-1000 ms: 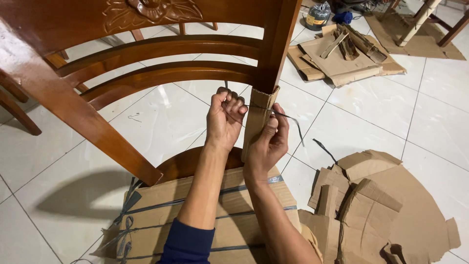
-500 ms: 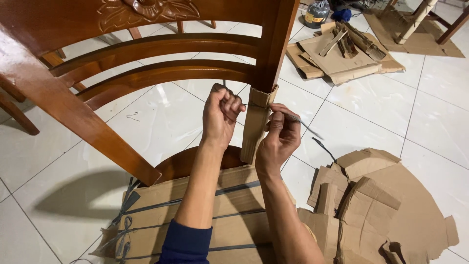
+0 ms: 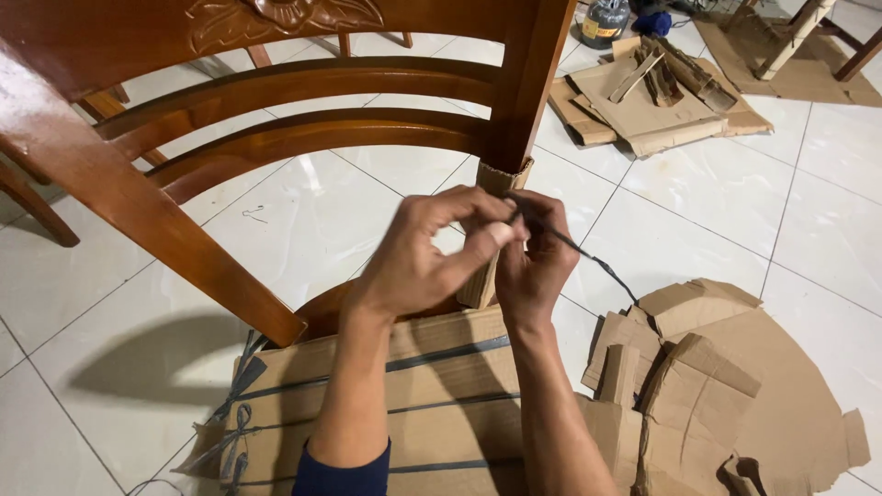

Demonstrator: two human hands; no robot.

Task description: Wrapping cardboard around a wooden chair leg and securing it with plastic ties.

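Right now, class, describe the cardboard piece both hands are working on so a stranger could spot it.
Find the glossy brown wooden chair. Follow its right upright down to the ribbed cardboard sleeve wrapped round it, where both hands meet. Unlike the flat cardboard scraps on the floor, it stands upright, with a thin dark strap trailing off.

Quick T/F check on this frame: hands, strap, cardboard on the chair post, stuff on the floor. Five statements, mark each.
1. Both hands meet at the cardboard sleeve on the chair post. True.
2. The right hand pinches a dark strap that trails off to the right. True.
3. The left hand rests flat on the floor. False: it is raised at the sleeve, fingers reaching toward the right hand.
4. The chair seat is bare wood all over. False: cardboard bound with dark straps covers most of it.
5. The floor is carpeted. False: it is white tile, with cardboard scraps lying at right.
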